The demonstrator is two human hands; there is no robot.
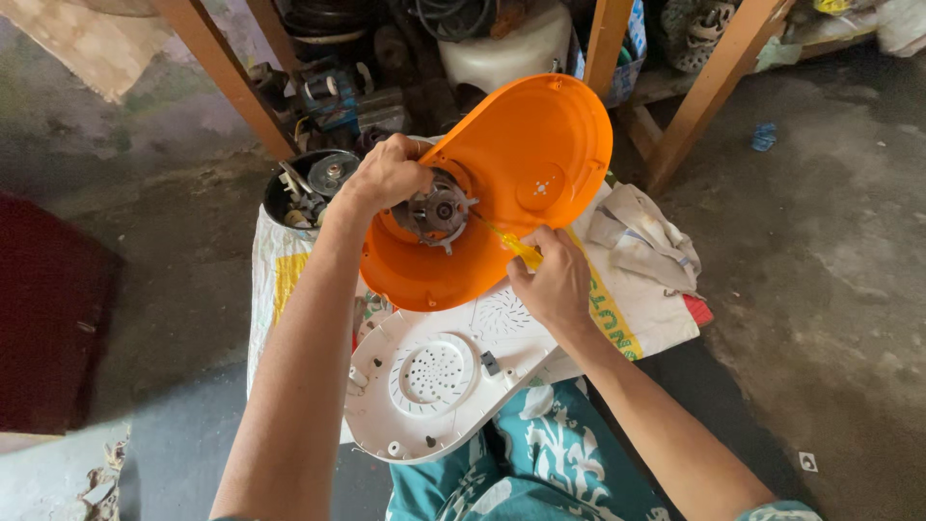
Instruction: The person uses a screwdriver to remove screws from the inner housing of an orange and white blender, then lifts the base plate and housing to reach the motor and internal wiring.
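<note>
The white base plate (434, 386) was already detached; the motor (439, 207) in the orange housing (526, 169) was gripped by the left hand (386, 174), and a yellow screwdriver (516, 246) clasped in the right hand (555, 285) was applied to it.

Plastic shells, a metal motor, cloth and rough concrete

Under the left hand (386, 174) sits a dull grey metal motor (439, 210) set in a smooth, faintly glossy orange plastic housing (540, 164); the right hand (552, 282) grips a screwdriver (511, 246) with a clear yellow plastic handle. Below both grips lies a matt white perforated plastic base (434, 386) on a woven sack (275, 280), beside crumpled cloth (641, 232) on rough concrete floor (830, 270).
</note>
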